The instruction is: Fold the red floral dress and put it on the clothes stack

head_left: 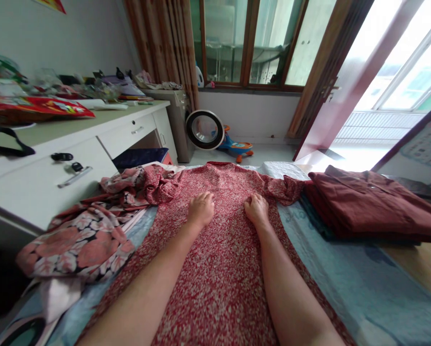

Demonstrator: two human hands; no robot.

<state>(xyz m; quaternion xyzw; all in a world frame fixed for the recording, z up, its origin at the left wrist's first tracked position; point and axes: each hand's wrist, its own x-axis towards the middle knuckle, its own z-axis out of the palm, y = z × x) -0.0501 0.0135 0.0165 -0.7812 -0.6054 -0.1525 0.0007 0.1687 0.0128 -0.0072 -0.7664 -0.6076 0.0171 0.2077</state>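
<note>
A red dress (215, 269) with a small pale floral print lies spread out, its neckline at the far end and its short sleeves out to the sides. My left hand (201, 210) rests on the upper left of its front, fingers curled in against the fabric. On the upper right, my right hand (257, 210) is closed in the same way, its fingertips partly hidden. Both hands seem to grip the cloth. Left of the dress lies a crumpled pink and black floral garment (81, 240), touching the dress's left sleeve.
A stack of folded dark red clothes (381, 202) stands at the right on the blue bed cover (319, 269). A cluttered white desk (129, 139) lines the left. Beyond are an open washing machine door (205, 129), a blue ride-on toy (233, 144) and an open door (330, 96).
</note>
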